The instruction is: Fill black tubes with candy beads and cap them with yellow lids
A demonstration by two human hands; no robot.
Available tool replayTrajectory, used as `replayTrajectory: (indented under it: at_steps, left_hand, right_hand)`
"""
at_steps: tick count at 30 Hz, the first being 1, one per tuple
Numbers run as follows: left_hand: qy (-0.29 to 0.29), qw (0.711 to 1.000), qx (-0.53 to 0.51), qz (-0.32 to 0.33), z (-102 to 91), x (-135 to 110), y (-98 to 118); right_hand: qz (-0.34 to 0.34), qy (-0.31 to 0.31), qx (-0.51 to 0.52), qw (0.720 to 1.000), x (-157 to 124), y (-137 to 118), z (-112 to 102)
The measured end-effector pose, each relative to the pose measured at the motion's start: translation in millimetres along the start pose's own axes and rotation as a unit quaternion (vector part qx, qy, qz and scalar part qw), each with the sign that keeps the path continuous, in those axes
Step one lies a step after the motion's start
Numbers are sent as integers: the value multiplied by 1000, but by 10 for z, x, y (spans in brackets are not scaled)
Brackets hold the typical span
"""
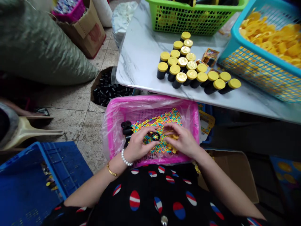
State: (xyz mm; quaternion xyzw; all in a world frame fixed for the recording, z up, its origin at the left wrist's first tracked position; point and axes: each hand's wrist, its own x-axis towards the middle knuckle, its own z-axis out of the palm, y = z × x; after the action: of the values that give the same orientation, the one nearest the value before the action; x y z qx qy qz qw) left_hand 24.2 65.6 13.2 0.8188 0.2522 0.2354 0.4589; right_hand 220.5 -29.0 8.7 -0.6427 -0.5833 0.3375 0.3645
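My left hand (142,141), with a pearl bracelet and a gold bangle at the wrist, grips a small black canister (155,136) between thumb and fingers. The canister's round mouth faces up, and something yellow shows inside. Close to its right side is my right hand (182,139), fingers curved and apart from the thumb, with nothing visible between them. Both hands are over a pink basket (195,117) lined with clear plastic. Small colourful beads (162,119) cover its bottom. Black canisters (127,130) lie at its left, and yellow pieces (172,144) lie partly hidden under my right hand.
Several yellow-capped black canisters (181,78) stand on the marble-patterned table (136,62). Behind them is a green basket (188,18); a turquoise basket (258,50) of yellow parts stands right. A box of black canisters (110,91), a large sack (42,47) and a blue crate (58,166) are left.
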Motion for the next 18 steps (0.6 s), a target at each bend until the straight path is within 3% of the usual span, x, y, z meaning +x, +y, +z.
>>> replayTrajectory:
  at_steps: [2,4,6,8,11,14,16,18]
  left_hand:
    - [14,999,10,-31,7,-8,-27]
    - [20,998,24,-52,17,-7,-52]
    - [21,998,30,-53,23,2,-64]
    - [21,999,25,-40,23,11,-61]
    - [22,999,9,-33,15,8,-57]
    - [14,999,-3,-51,13,-9,-85]
    - [7,999,-4,-48,19,-16,-113]
    - [8,1000,-2,-26,31,-15,-135]
  right_hand:
    - [-15,35,-169,985,40,38,-55]
    - [-25,15,-309,951,68,61,-38]
    - [-31,-37,-373,927,85,73,38]
    - [-33,-54,-370,927,101,87,115]
    - [-21,9,-258,966,127,104,128]
    - [62,62,-68,994,138,64,38]
    - [151,18,107,983,125,-3,-13]
    - [215,-52,274,936,101,-77,-15]
